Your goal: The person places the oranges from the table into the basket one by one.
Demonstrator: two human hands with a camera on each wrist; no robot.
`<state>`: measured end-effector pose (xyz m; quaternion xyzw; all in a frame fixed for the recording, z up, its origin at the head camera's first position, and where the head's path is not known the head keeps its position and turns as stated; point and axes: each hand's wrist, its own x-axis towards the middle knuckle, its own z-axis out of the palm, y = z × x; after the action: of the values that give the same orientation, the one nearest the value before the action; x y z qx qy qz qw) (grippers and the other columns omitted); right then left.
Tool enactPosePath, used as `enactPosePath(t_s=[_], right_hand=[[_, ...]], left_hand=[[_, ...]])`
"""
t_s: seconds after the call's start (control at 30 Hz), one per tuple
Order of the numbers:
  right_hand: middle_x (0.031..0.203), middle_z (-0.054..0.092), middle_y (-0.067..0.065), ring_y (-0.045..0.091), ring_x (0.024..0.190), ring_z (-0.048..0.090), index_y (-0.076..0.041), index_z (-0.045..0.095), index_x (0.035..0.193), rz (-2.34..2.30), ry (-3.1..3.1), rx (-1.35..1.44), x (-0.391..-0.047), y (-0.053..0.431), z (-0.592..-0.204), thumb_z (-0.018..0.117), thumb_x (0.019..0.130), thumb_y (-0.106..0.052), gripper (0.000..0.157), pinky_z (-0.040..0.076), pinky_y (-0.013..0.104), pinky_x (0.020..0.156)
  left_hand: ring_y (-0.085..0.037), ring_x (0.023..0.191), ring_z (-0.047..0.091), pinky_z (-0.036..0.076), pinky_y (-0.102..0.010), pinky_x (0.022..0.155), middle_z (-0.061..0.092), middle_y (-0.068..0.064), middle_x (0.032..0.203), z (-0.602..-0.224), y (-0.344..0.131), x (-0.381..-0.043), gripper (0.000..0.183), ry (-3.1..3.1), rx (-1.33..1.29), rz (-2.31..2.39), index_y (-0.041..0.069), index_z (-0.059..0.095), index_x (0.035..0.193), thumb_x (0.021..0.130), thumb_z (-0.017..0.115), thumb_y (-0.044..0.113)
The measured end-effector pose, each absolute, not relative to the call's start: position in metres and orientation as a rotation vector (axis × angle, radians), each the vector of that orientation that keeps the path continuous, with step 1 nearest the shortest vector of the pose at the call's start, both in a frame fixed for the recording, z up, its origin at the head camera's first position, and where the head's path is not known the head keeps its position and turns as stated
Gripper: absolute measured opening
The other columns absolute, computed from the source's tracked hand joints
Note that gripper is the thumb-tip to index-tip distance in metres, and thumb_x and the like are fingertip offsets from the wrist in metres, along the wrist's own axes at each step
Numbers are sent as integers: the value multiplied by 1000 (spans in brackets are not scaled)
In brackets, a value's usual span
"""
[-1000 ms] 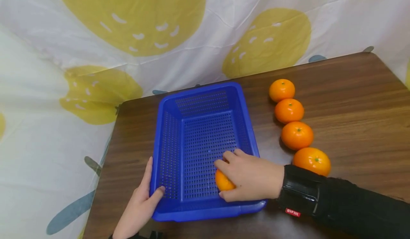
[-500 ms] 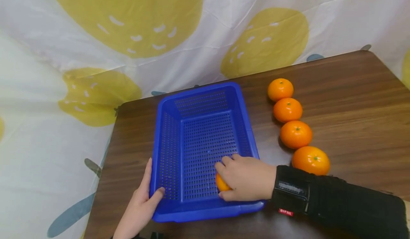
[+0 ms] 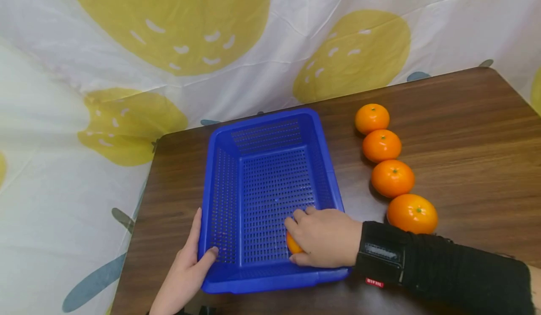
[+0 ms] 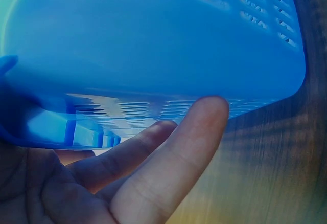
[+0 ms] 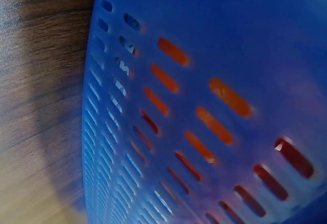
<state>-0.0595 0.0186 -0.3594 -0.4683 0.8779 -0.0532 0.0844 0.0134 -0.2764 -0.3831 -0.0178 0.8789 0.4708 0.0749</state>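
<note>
A blue plastic basket (image 3: 276, 179) with slotted walls and a perforated floor stands on the brown wooden table. My left hand (image 3: 186, 263) grips its near left side, thumb over the rim and fingers along the outer wall. In the left wrist view, those fingers (image 4: 179, 157) extend beside the blue wall. Reaching over the right rim, my right hand (image 3: 323, 237) holds a mandarin orange (image 3: 293, 244) low in the near right corner of the basket. Most of that fruit is hidden beneath the hand. Orange colour shows through the slots of the basket wall (image 5: 235, 40) in the right wrist view.
Several more mandarin oranges (image 3: 393, 179) form a slanting row on the table (image 3: 473, 150), right of the basket. The nearest one (image 3: 412, 214) lies close to my right sleeve (image 3: 448, 263). A white cloth (image 3: 279, 33) with yellow fruit prints hangs behind the table.
My right hand and wrist have shifted slightly left and down in the basket, covering more of the mandarin orange. The left hand, the basket and the row of fruit have stayed put.
</note>
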Motion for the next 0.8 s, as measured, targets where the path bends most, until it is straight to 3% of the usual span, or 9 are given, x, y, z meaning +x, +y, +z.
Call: enactPosePath(t_s=[0.23,0.8], right_hand=[[102,62,9,20,83,58,-7,53,118,-113,2613,-1416,-59,18,-362,49,84,-57,61,55,37,65],[104,62,9,20,85,60,-8,53,119,-46,2626,-1456,-56,19,-365,50,83,-59,63,55,37,64]], left_hand=[[-25,105,55,53,-45,80,44,-24,137,-382,-276,14,78,2634,-57,1413,43,5,146,91,50,11],[-26,107,53,54,-41,79,37,-22,142,-382,-278,14,78,2603,-34,1432,43,3,145,92,50,11]])
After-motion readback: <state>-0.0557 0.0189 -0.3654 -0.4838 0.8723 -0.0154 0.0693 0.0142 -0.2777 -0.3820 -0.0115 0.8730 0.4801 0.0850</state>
